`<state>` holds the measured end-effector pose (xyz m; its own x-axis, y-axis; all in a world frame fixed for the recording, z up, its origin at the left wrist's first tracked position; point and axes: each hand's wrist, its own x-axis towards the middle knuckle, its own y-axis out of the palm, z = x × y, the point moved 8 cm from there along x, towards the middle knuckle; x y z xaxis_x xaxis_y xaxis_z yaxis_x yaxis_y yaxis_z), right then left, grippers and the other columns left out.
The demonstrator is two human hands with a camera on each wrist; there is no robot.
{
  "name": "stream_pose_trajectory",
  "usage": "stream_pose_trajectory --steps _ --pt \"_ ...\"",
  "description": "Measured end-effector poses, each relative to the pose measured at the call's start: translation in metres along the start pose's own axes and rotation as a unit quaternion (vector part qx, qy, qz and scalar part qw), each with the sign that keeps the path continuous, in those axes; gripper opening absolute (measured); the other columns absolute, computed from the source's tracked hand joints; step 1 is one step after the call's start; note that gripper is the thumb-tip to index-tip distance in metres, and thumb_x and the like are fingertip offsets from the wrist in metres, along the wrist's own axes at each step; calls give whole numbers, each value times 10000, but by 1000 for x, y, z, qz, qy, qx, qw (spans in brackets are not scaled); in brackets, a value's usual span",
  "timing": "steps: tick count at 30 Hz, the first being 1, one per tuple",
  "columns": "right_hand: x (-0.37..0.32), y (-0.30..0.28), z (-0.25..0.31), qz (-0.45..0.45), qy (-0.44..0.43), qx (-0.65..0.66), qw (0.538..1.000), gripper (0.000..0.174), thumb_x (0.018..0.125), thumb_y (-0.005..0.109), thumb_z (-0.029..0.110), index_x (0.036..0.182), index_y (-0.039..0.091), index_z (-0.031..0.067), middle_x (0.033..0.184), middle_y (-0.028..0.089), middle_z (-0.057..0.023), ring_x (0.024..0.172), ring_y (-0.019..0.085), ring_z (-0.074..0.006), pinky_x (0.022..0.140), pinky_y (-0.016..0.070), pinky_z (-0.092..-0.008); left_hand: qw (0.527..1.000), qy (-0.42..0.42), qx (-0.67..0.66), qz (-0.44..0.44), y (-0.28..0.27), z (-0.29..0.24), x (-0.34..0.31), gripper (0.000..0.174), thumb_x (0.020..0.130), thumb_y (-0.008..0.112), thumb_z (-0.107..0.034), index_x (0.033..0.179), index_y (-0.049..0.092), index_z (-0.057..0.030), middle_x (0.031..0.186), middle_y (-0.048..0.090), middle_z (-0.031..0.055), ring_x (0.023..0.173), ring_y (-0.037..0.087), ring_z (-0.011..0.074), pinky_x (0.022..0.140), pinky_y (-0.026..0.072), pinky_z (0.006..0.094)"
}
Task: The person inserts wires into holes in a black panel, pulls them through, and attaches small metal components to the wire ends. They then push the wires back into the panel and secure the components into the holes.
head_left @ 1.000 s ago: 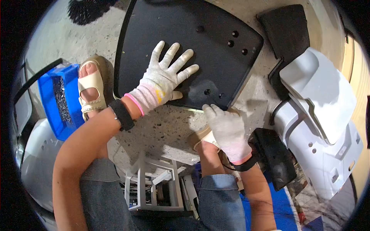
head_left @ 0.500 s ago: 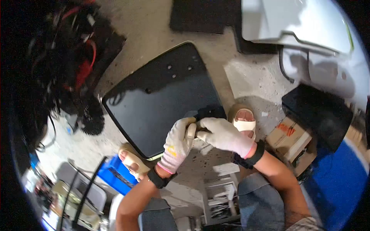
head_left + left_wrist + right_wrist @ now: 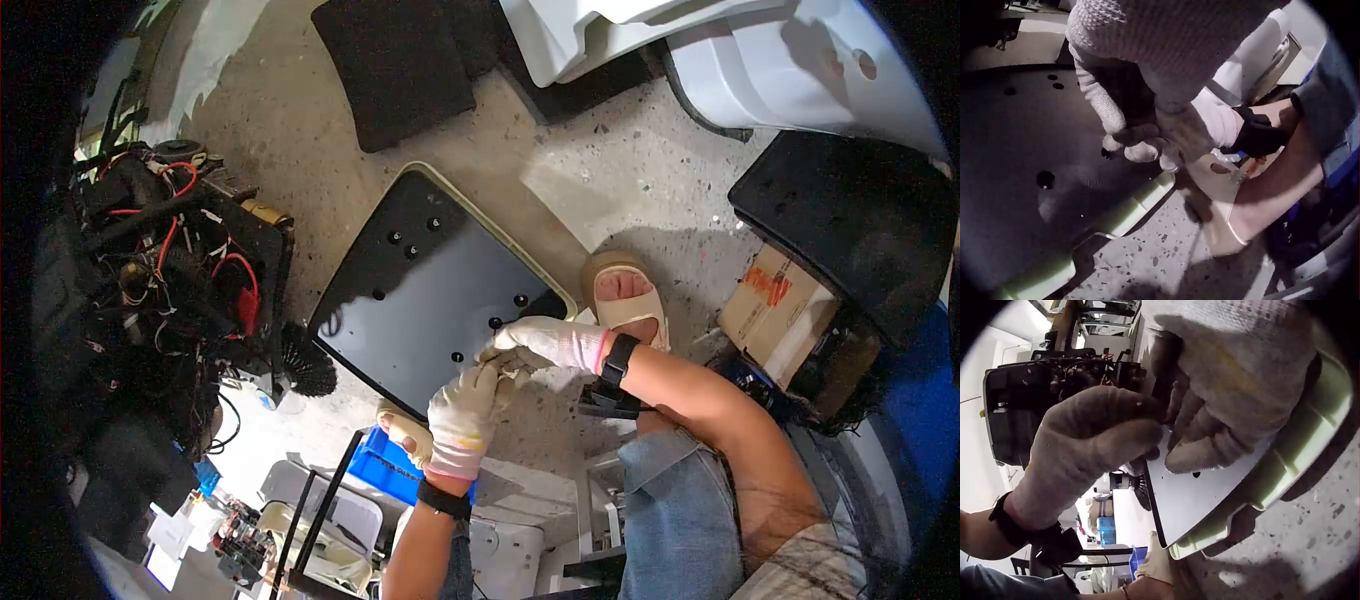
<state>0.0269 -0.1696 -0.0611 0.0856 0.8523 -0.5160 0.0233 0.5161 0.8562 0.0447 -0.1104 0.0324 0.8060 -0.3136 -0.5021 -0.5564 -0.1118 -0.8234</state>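
Both hands wear pale knit gloves and meet over the near edge of a black panel [image 3: 400, 310] with small round holes and a pale green rim. My left hand [image 3: 463, 410] comes from below; in the right wrist view its thumb and forefinger come together at the right hand's fingertips. My right hand [image 3: 545, 343] reaches in from the right with fingers bent toward the left hand. In the left wrist view its fingertips hang just above the panel [image 3: 1004, 150], near a hole. I cannot tell whether a small piece sits between the fingers.
A blue bin [image 3: 385, 470] stands by the left foot. At left is a wired machine [image 3: 170, 240] beside a round black brush [image 3: 308, 360]. White shells [image 3: 780, 80] and dark panels [image 3: 395, 75] lie at the back; a cardboard box [image 3: 775, 305] is at right. Sandalled feet flank the panel.
The left hand, spread flat on the panel a second ago, has lifted and come together with the right hand. The head view has swung left, bringing the wired machine into sight.
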Motion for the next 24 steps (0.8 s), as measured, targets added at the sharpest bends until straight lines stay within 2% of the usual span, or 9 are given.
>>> stream_pose_trajectory --steps 8,11,14,15,17,18,20,21,24 --pt "-5 -2 6 -71 -21 -85 994 274 879 499 222 1031 583 10 873 615 -33 773 578 -78 615 488 -205 996 -79 31 -18 -9 -5 4 264 860 488 -311 704 538 -103 643 589 100 609 607 273 506 474 404" --pt "-10 -28 10 -209 39 -147 966 305 869 532 269 977 568 -14 837 621 -96 690 613 -117 530 500 -233 974 -217 54 41 2 17 3 302 871 461 -294 670 542 -85 654 599 128 601 607 279 520 467 405" --pt "-12 -24 7 -186 58 -148 970 323 877 504 315 879 586 3 743 624 -86 553 585 -117 418 406 -214 946 -214 -241 16 16 46 3 299 885 422 -271 766 565 -37 707 597 157 608 588 281 572 455 367" --pt "-11 -22 5 -172 36 -105 979 348 875 499 328 782 610 12 671 617 -69 493 573 -128 377 366 -235 752 -417 -503 91 18 46 -9 295 874 431 -243 722 554 -22 638 558 61 582 563 180 540 427 294" --pt "-9 -17 1 -131 30 -62 989 332 872 508 318 764 621 24 676 616 -53 506 560 -113 380 345 -243 612 -470 -624 126 38 55 -25 330 866 446 -276 723 574 -7 632 528 15 593 530 117 525 394 249" --pt "-3 -16 -2 -122 28 -61 990 309 872 508 302 789 623 28 687 616 -45 508 548 -109 391 350 -242 610 -475 -622 124 36 54 -27 330 866 446 -276 723 574 -7 632 528 15 593 530 117 525 394 249" --pt "15 -21 -17 -105 23 -24 994 250 868 507 246 811 632 37 683 611 -29 504 513 -105 411 346 -247 756 -379 -497 196 22 48 -15 348 862 471 -313 821 616 1 665 566 49 605 546 138 560 426 254" --pt "15 -16 -16 -100 25 -22 994 250 868 507 246 811 632 37 683 611 -29 504 513 -105 411 346 -247 756 -383 -493 196 21 52 -16 348 862 471 -313 821 616 1 665 566 49 605 546 138 560 426 254" --pt "12 -23 -20 -146 58 -18 987 206 860 514 204 819 622 33 687 597 -36 493 501 -109 398 325 -245 916 -221 -212 261 3 57 -12 328 874 483 -288 963 624 -6 751 603 62 723 591 146 683 470 258"
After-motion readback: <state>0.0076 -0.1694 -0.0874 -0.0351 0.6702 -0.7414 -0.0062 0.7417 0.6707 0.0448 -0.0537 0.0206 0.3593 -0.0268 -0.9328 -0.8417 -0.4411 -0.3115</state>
